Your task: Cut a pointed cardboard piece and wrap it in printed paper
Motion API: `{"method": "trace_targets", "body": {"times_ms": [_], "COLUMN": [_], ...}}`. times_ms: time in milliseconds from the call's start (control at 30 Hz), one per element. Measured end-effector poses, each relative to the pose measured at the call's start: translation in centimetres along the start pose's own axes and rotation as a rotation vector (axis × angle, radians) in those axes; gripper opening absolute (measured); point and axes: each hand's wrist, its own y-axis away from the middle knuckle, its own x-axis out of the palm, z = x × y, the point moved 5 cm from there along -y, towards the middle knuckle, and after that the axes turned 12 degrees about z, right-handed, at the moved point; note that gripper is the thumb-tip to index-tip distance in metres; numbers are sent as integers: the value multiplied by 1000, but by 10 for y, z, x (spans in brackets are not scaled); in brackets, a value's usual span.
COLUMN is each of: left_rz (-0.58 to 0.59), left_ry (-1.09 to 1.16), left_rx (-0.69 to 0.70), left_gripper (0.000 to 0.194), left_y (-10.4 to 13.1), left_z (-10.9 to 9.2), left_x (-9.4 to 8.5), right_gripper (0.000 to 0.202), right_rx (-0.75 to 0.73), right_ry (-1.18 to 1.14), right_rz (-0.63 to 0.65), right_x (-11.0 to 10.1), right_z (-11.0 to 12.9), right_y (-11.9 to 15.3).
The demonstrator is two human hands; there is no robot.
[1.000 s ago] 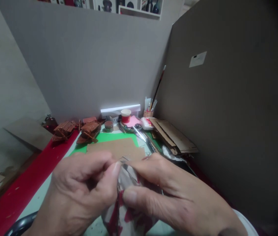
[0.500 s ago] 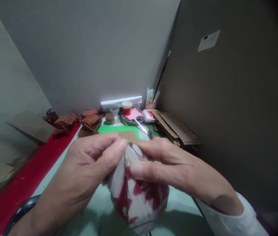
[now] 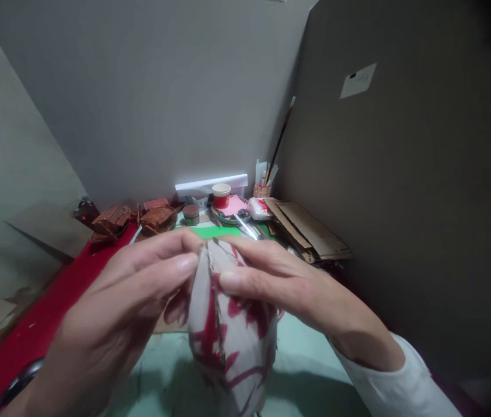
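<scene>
A rounded, tapering piece in white with red patches stands upright between my hands, a dark rough seam running down its front. I cannot make out its exact kind. My right hand grips it from the right, thumb pressed on the face near the top and fingers behind. At the upper left edge, my left hand pinches by the tip with thumb and forefinger close together. Its other fingers curl behind the piece, partly hidden.
Brown ridged blocks lie at the back left. Behind my hands are a red-and-white cup, a brush holder, a small jar and a green sheet. Stacked cardboard rests at the right, by the dark wall.
The piece has shifted slightly left and turned a little. My left thumb has slid left from the tip, and its lower fingers now show beside the piece.
</scene>
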Motion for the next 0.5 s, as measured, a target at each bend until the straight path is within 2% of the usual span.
{"method": "trace_targets", "body": {"times_ms": [67,167,367,500], "left_rz": [53,63,30,-101], "left_ry": [41,-5,-329,-635], "left_rx": [-48,-50,141,299], "left_gripper": [15,13,7,18], "left_y": [0,0,0,4], "left_z": [1,-3,-11,-17], "left_x": [1,2,-1,1], "right_gripper": [23,23,32,36], "right_rx": [0,-51,-212,-242], "right_ry": [-26,-89,-157,-161], "right_rz": [-67,-87,-102,-124], "right_x": [-1,0,-1,0], "right_z": [-1,-3,-9,-9], "right_y": [1,1,-4,-6]}}
